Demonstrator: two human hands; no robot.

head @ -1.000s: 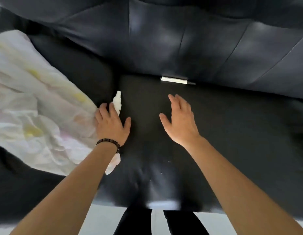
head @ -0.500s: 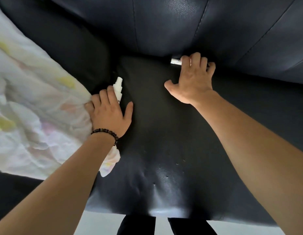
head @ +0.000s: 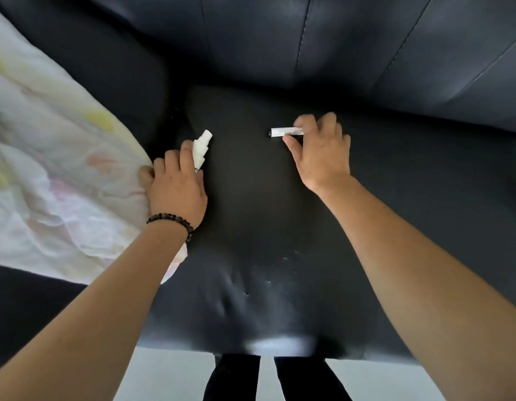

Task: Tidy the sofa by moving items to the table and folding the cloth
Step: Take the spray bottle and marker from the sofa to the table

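Black leather sofa (head: 251,212) fills my view, with the pale cloth (head: 48,169) heaped at nine o'clock. Both forearms reach forward, palms down. My left hand (head: 176,189) touches the cloth's edge, fingers curled round a white spray bottle (head: 201,149). At one o'clock my right hand (head: 320,154) pinches a white marker (head: 285,131) between thumb and fingers.

the lower body of the small white plastic spray bottle (head: 201,149) is lost under the left hand (head: 177,189), whose thumb is out of sight. the slim white marker pen (head: 283,131) vanishes at one end into the blurred right hand (head: 320,151); its print is too small to read. the crumpled pale pastel-patterned cloth (head: 48,183) runs off the left edge.
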